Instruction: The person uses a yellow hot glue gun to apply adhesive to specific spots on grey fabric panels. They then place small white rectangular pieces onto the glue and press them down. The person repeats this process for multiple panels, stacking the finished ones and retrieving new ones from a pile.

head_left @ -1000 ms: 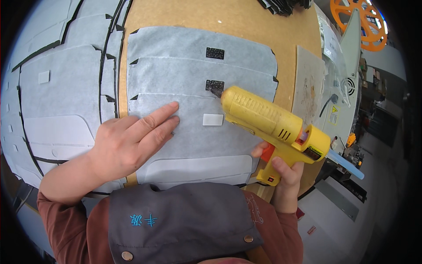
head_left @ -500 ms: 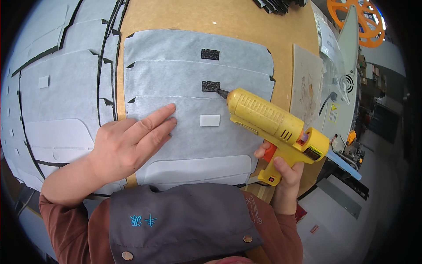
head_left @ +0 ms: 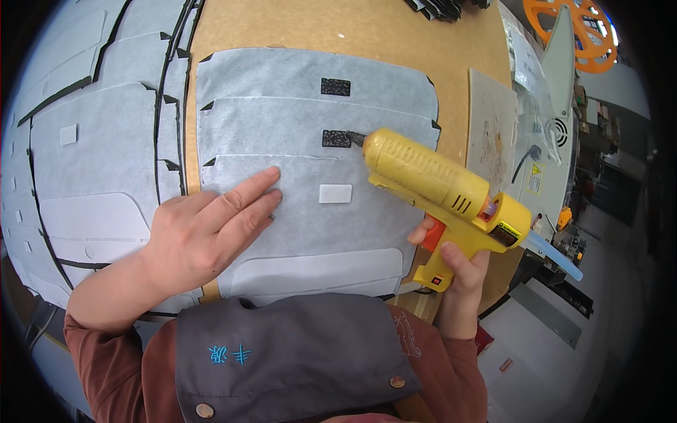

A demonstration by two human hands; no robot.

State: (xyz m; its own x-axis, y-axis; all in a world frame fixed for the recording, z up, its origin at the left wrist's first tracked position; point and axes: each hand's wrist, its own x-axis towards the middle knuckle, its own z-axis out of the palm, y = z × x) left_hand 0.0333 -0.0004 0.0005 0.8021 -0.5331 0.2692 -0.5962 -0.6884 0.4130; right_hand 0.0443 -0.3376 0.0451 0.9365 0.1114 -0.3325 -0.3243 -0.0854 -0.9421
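My right hand (head_left: pixel 462 275) grips the handle of a yellow hot glue gun (head_left: pixel 427 173), a finger at its red trigger. A pale glue stick (head_left: pixel 557 256) sticks out of the rear. The dark nozzle meets the right end of a black rectangular patch (head_left: pixel 334 139) on a layered light-grey fabric piece (head_left: pixel 282 233). Above lies another black patch (head_left: pixel 336 87); below, on the nearest layer, is a white rectangle (head_left: pixel 335 194). My left hand (head_left: pixel 201 236) rests flat on the fabric's left side, fingers stretched out and holding nothing.
Similar grey pieces with black edging (head_left: pixel 99 169) cover the left side. A stained pale board (head_left: pixel 490 130) lies at the right of the brown tabletop (head_left: pixel 282 25). Beyond stands a grey machine (head_left: pixel 557 166) with an orange reel (head_left: pixel 589 35). Black pieces (head_left: pixel 444 7) sit at the far edge.
The glue gun has shifted slightly, its body a little higher and its rear a touch farther right. The fabric has slid very slightly left. My left hand stays nearly still.
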